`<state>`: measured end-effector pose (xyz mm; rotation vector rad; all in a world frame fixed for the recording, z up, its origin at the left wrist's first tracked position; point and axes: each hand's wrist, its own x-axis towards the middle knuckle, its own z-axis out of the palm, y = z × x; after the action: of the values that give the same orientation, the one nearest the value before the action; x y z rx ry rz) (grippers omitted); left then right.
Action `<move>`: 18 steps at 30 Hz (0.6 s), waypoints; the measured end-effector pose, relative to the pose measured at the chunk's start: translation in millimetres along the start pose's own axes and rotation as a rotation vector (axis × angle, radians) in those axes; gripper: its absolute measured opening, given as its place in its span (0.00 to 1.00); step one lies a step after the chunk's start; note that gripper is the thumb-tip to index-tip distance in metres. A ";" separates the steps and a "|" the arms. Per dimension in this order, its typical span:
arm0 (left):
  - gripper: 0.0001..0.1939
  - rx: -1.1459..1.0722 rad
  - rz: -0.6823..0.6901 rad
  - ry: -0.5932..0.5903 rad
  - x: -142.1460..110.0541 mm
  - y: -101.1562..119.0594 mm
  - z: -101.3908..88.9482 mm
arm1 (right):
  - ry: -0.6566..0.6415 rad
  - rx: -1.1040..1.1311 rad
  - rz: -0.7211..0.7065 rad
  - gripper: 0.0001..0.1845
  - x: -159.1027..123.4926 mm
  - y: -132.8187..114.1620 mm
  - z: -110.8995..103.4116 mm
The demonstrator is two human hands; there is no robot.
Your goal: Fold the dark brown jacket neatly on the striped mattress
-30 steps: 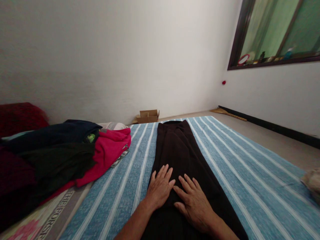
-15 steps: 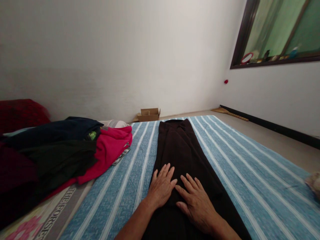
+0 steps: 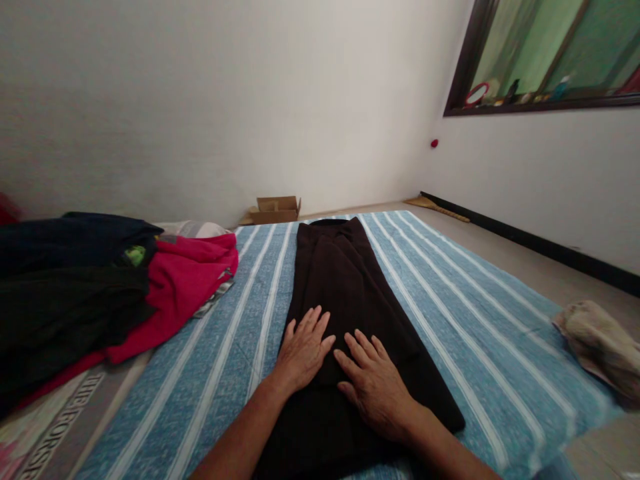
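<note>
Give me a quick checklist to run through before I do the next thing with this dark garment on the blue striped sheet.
1. Left hand flat on the dark garment: ok.
2. Right hand flat on it, fingers spread: ok.
3. Garment laid out long and smooth: ok.
4. Garment fully on the striped sheet: ok at the far end; near end cannot tell.
5. Pile of clothes apart from the garment: ok.

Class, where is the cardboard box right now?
In the head view, the cardboard box sits on the floor against the far wall, just beyond the far end of the striped sheet and left of the dark garment.
</note>
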<state>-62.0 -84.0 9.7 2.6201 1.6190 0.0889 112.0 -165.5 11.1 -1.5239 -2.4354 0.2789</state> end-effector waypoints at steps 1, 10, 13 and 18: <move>0.26 0.008 0.005 0.007 0.9 -0.2 0.6 | 0.001 -0.009 -0.006 0.26 -1.7 -1.3 -1.4; 0.27 0.033 0.031 0.061 8.0 -1.5 0.6 | -0.076 0.099 -0.069 0.40 -26.5 -11.9 -31.0; 0.27 0.047 0.034 0.055 8.3 -0.7 -0.1 | -0.089 0.108 -0.108 0.46 -32.2 -11.5 -36.3; 0.27 0.051 0.045 0.065 10.2 -1.1 1.0 | -0.128 0.097 -0.165 0.51 -36.4 -10.1 -41.6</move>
<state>-58.3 -74.4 8.7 2.7198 1.6025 0.1389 131.6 -201.5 49.5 -1.2930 -2.5861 0.4682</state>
